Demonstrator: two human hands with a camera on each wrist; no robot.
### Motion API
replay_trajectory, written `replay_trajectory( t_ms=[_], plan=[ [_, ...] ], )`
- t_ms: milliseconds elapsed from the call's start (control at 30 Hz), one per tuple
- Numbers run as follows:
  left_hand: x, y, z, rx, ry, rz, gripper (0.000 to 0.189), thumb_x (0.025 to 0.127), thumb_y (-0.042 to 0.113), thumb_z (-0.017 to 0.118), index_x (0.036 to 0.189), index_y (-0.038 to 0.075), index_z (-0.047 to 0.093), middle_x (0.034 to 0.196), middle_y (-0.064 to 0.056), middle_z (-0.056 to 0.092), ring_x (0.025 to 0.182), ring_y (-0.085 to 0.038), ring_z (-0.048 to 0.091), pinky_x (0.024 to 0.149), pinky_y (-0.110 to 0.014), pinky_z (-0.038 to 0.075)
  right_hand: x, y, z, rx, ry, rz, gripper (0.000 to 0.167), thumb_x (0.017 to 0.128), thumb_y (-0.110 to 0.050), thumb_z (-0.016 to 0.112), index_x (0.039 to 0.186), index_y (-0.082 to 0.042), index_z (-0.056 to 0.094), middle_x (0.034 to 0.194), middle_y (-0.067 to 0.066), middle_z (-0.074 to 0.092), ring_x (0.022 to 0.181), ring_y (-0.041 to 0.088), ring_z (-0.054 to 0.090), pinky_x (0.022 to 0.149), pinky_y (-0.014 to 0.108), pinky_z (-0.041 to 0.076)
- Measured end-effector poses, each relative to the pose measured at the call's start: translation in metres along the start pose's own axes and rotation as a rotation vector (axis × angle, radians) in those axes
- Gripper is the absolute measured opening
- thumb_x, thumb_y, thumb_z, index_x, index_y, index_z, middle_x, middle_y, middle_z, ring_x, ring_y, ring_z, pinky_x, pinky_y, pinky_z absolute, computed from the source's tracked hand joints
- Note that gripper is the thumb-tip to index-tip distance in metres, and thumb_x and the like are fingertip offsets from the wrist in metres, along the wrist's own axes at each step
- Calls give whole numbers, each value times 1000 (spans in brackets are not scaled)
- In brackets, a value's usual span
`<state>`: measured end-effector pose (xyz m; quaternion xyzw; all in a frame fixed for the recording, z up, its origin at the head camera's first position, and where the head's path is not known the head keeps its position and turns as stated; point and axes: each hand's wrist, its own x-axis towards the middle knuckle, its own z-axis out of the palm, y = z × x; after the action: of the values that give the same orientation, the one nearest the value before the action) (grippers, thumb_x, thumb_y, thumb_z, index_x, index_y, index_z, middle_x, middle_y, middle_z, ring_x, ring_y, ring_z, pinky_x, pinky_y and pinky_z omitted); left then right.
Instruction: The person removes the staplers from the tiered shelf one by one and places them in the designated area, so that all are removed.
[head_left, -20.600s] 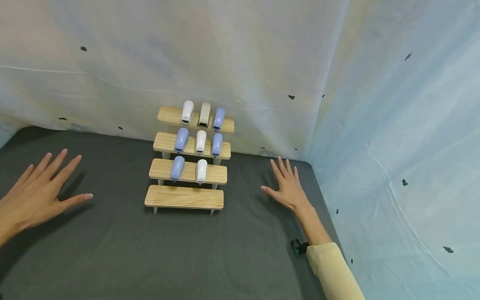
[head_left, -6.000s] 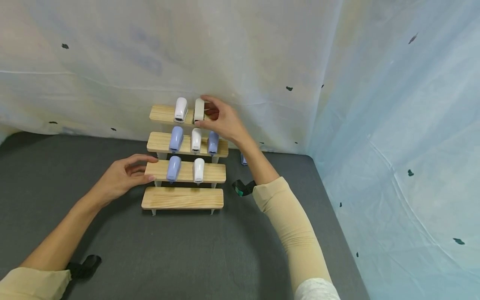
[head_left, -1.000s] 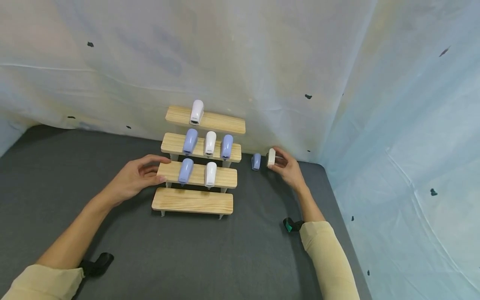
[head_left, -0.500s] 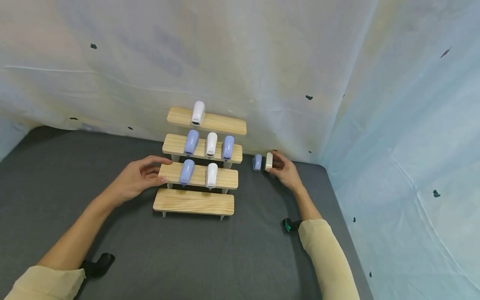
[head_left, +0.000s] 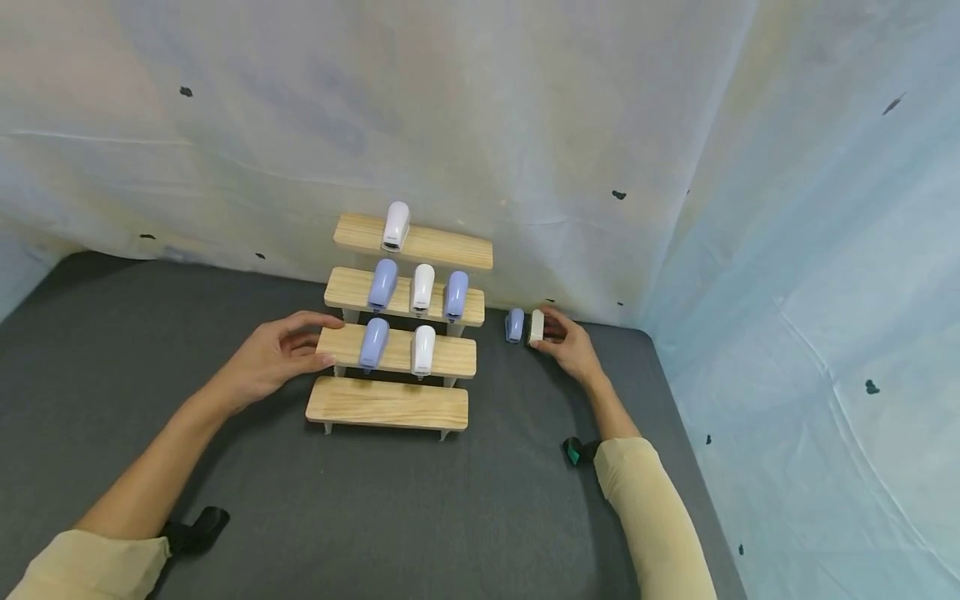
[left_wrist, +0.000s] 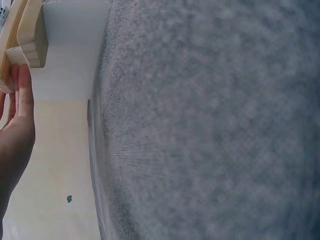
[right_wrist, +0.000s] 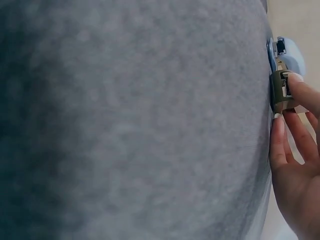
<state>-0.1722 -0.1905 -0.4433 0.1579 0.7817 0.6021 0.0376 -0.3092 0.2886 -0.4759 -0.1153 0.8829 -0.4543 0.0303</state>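
Observation:
My left hand (head_left: 273,357) grips the left end of a tiered wooden stand (head_left: 386,402), at the second board from the bottom; the left wrist view shows its fingers (left_wrist: 25,95) against the board's underside. On the dark cloth to the right of the stand, my right hand (head_left: 570,343) pinches a beige stapler (head_left: 536,327) by its right side and ends. Close to its left stands a blue stapler (head_left: 513,325). In the right wrist view the thumb lies on the front of the beige stapler (right_wrist: 283,90), with the blue stapler (right_wrist: 292,56) behind it.
The top board holds one white stapler (head_left: 396,225). Below it, another white stapler (head_left: 422,287) stands between two blue ones. A blue (head_left: 373,342) and a white stapler (head_left: 423,350) are on the held board. Hanging cloth (head_left: 480,125) closes the back and right.
Earlier, both hands were off the stand. The blue and then the beige stapler went from the top board to the table. Lately the beige one moved slightly left and down beside the blue.

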Motion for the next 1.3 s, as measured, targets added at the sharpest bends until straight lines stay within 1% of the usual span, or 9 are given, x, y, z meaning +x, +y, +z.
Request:
replay_trajectory(
  t_ms=[167, 300, 400, 567, 733, 833, 1000, 1200, 1300],
  plan=[
    [1, 2, 0, 9, 5, -5, 48, 94, 15, 71, 138, 6, 54, 142, -15, 49, 110, -3, 60, 81, -22, 55, -1, 2, -1, 11, 5, 7, 70, 87, -9, 79, 149, -16, 47, 134, 17, 58, 117, 33, 60, 93, 47, 53],
    [0, 3, 1, 17, -6, 12, 48, 94, 14, 71, 138, 5, 54, 142, -15, 49, 110, -2, 59, 81, -20, 55, -4, 1, -3, 9, -10, 19, 70, 88, -9, 77, 150, -16, 45, 137, 18, 56, 119, 33, 58, 93, 46, 53],
    [0, 3, 2, 18, -10, 19, 48, 95, 15, 70, 139, 6, 54, 142, -15, 49, 110, -3, 59, 82, -21, 55, -8, -7, -5, 28, -19, 12, 71, 88, -5, 76, 151, -10, 43, 140, 22, 54, 119, 38, 57, 90, 42, 54],
    [1, 1, 1, 26, -9, 5, 48, 95, 17, 70, 139, 7, 53, 143, -15, 48, 110, -2, 59, 82, -22, 55, -16, -29, -11, 84, -16, -16, 68, 87, 2, 75, 147, 4, 43, 139, 30, 51, 117, 47, 57, 82, 29, 55],
    [0, 1, 0, 39, -1, -2, 49, 95, 18, 71, 139, 8, 54, 143, -15, 49, 111, -2, 59, 82, -22, 55, -23, -38, -15, 61, 16, -5, 62, 89, 0, 74, 144, 5, 47, 139, 28, 52, 119, 47, 57, 79, 20, 53],
    [0, 3, 0, 39, 0, -10, 48, 95, 18, 71, 139, 8, 54, 143, -14, 48, 112, -2, 58, 83, -21, 54, -26, -39, -18, 54, 56, -20, 59, 89, -1, 74, 142, 5, 49, 138, 26, 54, 119, 46, 57, 79, 20, 52],
    [1, 4, 0, 45, -2, -13, 48, 95, 18, 71, 138, 8, 55, 143, -13, 49, 112, -3, 58, 82, -21, 54, -29, -39, -21, 92, 137, -98, 54, 87, 2, 75, 137, 6, 54, 133, 25, 58, 112, 44, 61, 83, 20, 53],
    [1, 4, -2, 67, -7, 0, 48, 94, 19, 72, 137, 7, 55, 140, -15, 50, 108, -1, 59, 80, -21, 55, -32, -49, -24, 125, 156, -169, 50, 87, 4, 73, 134, 8, 56, 130, 27, 59, 109, 44, 62, 86, 20, 53],
    [2, 4, -2, 70, -5, -5, 48, 94, 21, 73, 137, 7, 56, 140, -14, 50, 107, -1, 60, 80, -21, 56, -33, -58, -25, 120, 160, -181, 49, 88, 4, 73, 133, 9, 56, 129, 27, 60, 109, 47, 61, 89, 28, 55]
  ],
)
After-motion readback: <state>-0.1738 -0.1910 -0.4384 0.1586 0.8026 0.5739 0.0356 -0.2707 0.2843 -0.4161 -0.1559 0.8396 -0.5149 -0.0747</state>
